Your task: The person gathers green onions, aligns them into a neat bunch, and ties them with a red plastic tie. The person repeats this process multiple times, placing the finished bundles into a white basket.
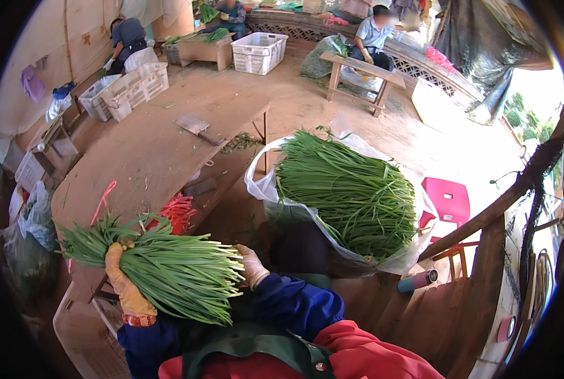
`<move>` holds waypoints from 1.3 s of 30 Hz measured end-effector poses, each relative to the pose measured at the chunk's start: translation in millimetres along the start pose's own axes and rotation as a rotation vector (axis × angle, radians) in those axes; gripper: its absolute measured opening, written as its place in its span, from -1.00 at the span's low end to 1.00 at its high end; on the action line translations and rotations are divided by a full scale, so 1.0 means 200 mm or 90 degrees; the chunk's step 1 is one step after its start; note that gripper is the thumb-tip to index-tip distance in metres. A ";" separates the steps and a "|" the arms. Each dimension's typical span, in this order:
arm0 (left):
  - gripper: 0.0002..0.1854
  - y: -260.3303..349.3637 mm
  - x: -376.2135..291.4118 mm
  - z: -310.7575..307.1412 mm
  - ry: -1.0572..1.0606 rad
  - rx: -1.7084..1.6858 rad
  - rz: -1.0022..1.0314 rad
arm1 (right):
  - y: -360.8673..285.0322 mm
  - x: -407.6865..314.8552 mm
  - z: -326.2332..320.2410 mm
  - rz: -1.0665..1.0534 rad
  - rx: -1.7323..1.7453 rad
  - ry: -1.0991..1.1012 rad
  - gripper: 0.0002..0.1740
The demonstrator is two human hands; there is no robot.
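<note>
A thick bunch of long green leafy stalks, like garlic chives (182, 270), lies across the near corner of a brown table. My left hand (118, 265), in a yellowish glove, is closed around the bunch towards its leafy end. At the pale cut ends is my right hand (252, 266), in a thin whitish glove, its fingertips against or just beside the stalk ends; part of the fingers is hidden. Red plastic ties (175, 213) lie beyond the bunch. To the right, a large heap of the same greens (343, 194) fills an open clear plastic bag (263, 187).
A broad cleaver (194, 125) lies on the wooden table (135, 151). Right of the bag are a pink stool (445, 201) and a flask (417, 280). A slanting wooden pole (488, 213) stands at the right. Several people work farther back among white crates (259, 53) and a bench (362, 71).
</note>
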State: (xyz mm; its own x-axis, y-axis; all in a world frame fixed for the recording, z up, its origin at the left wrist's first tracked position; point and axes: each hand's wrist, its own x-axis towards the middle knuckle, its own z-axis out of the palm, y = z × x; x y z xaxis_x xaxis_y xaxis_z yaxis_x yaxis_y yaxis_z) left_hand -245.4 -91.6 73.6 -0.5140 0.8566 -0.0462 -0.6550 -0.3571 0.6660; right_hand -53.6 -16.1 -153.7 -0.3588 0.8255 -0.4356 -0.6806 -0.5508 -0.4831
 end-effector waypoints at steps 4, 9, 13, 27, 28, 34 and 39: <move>-0.79 0.03 0.04 -0.03 0.022 -0.008 0.037 | -0.03 -0.01 0.00 -0.014 -0.083 0.025 -0.78; -0.80 0.08 0.05 -0.05 -0.022 -0.038 0.037 | 0.22 0.19 -0.30 -0.017 -0.337 -0.016 -0.59; -0.80 0.07 0.05 -0.07 -0.035 -0.017 0.064 | 0.04 0.04 -0.12 0.123 -0.146 -0.083 -0.45; -0.76 0.01 -0.02 0.01 -0.033 0.041 0.026 | -0.13 -0.11 0.13 0.174 0.201 -0.390 -0.67; -0.76 0.01 -0.03 0.02 -0.022 0.049 0.027 | -0.15 -0.17 0.18 0.114 0.163 -0.319 -0.68; -0.79 0.05 -0.06 -0.04 -0.054 0.088 0.059 | -0.11 -0.09 0.11 -0.029 0.088 -0.266 -0.78; -0.56 0.19 0.00 -0.21 -0.180 0.329 0.319 | -0.27 -0.27 0.14 -0.129 -0.113 0.029 -0.86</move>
State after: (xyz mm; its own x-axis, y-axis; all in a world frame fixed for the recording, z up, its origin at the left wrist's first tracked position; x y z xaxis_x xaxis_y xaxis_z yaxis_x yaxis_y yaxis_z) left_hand -292.7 -121.2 68.4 -0.4735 0.7266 0.4979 -0.0041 -0.5671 0.8237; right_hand -15.1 -28.0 -83.4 -0.1954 0.9168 -0.3482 -0.6112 -0.3915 -0.6879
